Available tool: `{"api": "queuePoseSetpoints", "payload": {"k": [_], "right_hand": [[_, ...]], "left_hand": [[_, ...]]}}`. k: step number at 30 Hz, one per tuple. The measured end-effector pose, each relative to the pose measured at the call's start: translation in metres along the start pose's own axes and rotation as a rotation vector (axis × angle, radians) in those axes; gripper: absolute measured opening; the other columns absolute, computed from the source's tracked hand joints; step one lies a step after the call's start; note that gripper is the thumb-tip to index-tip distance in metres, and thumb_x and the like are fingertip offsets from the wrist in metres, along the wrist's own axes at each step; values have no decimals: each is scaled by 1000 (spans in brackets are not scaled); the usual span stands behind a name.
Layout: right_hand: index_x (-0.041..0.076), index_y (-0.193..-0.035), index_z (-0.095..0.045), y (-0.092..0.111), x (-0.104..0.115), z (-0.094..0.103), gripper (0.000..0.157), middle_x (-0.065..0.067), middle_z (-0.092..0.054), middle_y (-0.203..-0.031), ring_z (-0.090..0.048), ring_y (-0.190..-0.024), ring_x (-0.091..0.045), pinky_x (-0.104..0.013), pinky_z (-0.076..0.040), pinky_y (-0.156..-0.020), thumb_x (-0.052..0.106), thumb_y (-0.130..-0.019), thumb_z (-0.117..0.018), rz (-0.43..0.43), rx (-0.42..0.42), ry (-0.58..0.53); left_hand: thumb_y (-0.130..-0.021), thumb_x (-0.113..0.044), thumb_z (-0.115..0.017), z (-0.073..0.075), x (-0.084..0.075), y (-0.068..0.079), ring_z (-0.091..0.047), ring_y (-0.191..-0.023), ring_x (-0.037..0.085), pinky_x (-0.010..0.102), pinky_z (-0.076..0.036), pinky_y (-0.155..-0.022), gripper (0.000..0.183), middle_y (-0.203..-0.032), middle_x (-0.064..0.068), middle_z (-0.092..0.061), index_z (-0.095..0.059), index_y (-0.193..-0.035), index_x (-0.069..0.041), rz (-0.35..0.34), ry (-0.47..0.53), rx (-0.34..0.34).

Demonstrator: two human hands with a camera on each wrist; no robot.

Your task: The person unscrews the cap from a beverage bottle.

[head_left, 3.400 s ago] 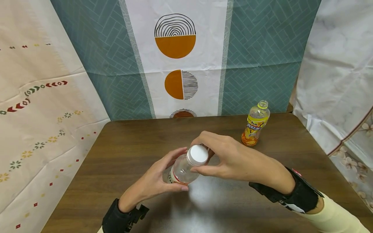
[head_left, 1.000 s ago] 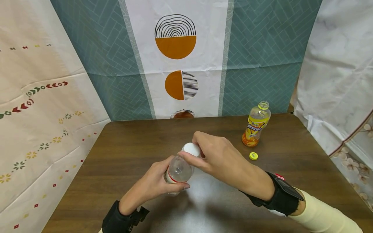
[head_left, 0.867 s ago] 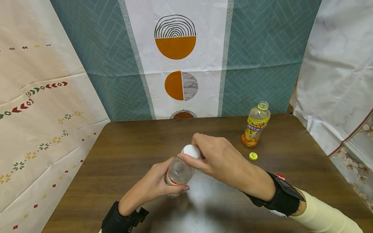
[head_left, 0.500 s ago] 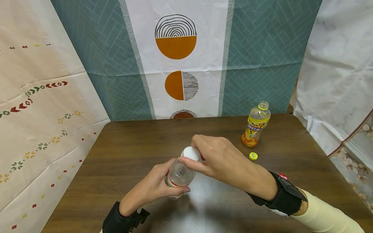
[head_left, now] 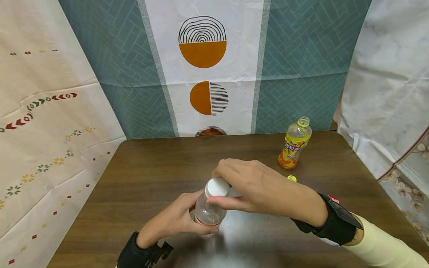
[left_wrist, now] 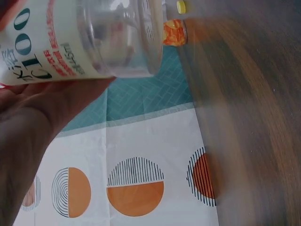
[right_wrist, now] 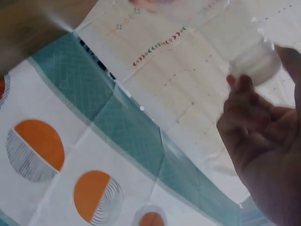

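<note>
A clear plastic bottle (head_left: 209, 211) with a pale label and red trim stands near-upright between both hands. My left hand (head_left: 177, 219) grips its body, fingers behind and thumb in front. On the bottle's mouth sits a white screw cap (head_left: 217, 187), which my right hand (head_left: 256, 186) pinches between thumb and fingers. Seen from the left wrist, the printed label (left_wrist: 37, 47) faces the camera and the bottle's base is off the tabletop. The right wrist view is hazy, with the right hand (right_wrist: 258, 125) at the whitish cap (right_wrist: 256, 66). The thread is hidden.
A yellow-labelled bottle (head_left: 294, 147) stands uncapped at the table's back right, with orange showing at its bottom. A small yellow cap (head_left: 292, 178) lies in front of it, partly covered by the right forearm. Patterned cloths (head_left: 295, 56) hang behind the brown table (head_left: 151, 160).
Both hands and the bottle have come slightly closer to the body, and the bottle is more upright. The right thumb has shifted on the white cap, and the right wrist has moved rightward.
</note>
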State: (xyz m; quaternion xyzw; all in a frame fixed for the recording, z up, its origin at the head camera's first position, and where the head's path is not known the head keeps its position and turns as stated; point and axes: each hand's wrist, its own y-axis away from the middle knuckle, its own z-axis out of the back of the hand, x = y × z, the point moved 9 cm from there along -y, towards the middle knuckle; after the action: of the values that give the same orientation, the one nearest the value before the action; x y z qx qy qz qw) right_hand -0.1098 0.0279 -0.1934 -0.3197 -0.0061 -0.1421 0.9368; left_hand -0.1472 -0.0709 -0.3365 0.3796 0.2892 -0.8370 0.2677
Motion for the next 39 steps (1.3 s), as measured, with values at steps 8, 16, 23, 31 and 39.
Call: {"api": "queuePoseSetpoints", "payload": {"k": [8, 16, 23, 31, 39], "right_hand": [[13, -106, -58, 0, 2, 1, 25, 6, -46, -91, -41, -82, -1, -17, -45, -66, 33, -92, -62, 13, 229, -90], [14, -117, -57, 4, 5, 0, 27, 3, -46, -93, -44, -79, -6, -16, -44, -70, 26, -93, -60, 50, 296, -136], [14, -119, -55, 6, 7, -3, 31, 3, -47, -99, -47, -86, -6, -16, -47, -75, 23, -91, -64, 57, 335, -87], [14, -128, -54, 7, 5, 2, 39, 2, -52, -104, -49, -93, -6, -21, -50, -77, 24, -91, -63, 67, 293, -69], [3, -103, -60, 4, -1, 17, 44, 3, -56, -74, -49, -61, -8, -24, -49, -49, 46, -94, -53, -89, 27, 247]], "left_hand": [[-74, -35, -79, -7, 0, 2, -63, -88, 10, 32, -55, -75, 62, -104, -7, -65, -49, -126, -25, 8, 21, 64], [-73, -35, -80, -9, 2, 4, -62, -88, 9, 31, -55, -75, 62, -103, -8, -65, -48, -126, -26, 9, 14, 82], [-73, -36, -80, -11, 2, 5, -62, -88, 8, 30, -55, -76, 59, -101, -10, -65, -50, -123, -26, 15, 5, 96], [-73, -35, -80, -10, 3, 4, -62, -89, 9, 31, -55, -76, 61, -104, -9, -65, -49, -125, -26, 28, 18, 90], [-72, -36, -80, 0, 5, 0, -62, -88, 9, 32, -56, -75, 64, -103, -9, -65, -49, -127, -25, 34, -13, -4]]}}
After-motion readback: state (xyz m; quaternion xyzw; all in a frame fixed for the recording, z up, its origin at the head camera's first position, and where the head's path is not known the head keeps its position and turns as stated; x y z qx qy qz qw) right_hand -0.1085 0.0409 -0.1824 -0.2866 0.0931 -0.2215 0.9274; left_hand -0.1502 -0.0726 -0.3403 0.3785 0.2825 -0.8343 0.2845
